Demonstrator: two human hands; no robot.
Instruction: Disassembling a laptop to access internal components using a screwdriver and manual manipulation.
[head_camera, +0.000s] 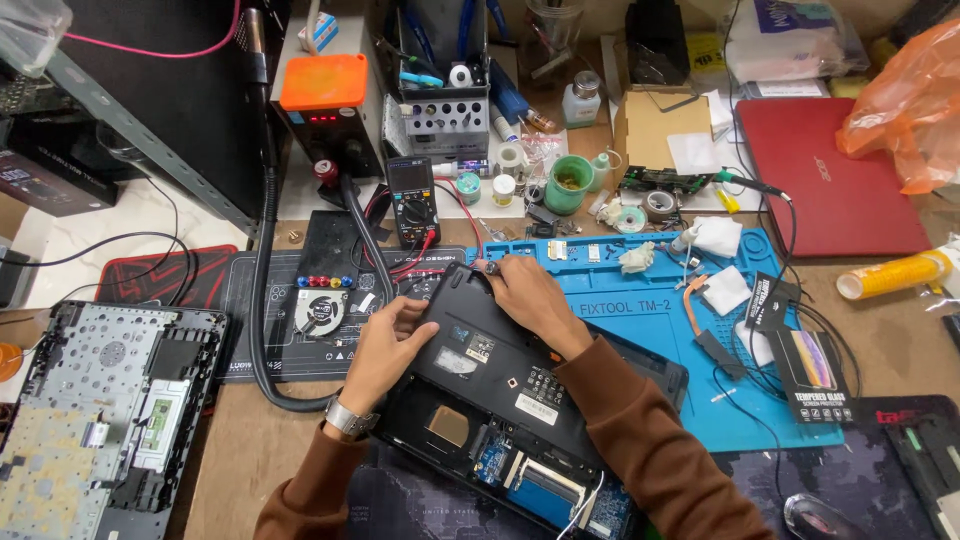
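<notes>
While the black laptop (500, 390) lies bottom-up on the desk, half on the blue mat (640, 330), the left hand (385, 345) pinches its left edge and the right hand (530, 295) presses its far corner.

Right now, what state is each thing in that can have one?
Black laptop base: bottom up, partly opened, circuit boards exposed.
Left hand: gripping the base's left edge.
Right hand: pressing on the base's far corner.
Red laptop: lid closed.
Grey laptop chassis: stripped, internals bare.
Multimeter: leads plugged in; display unreadable.
Power supply: on, red digits lit.
</notes>
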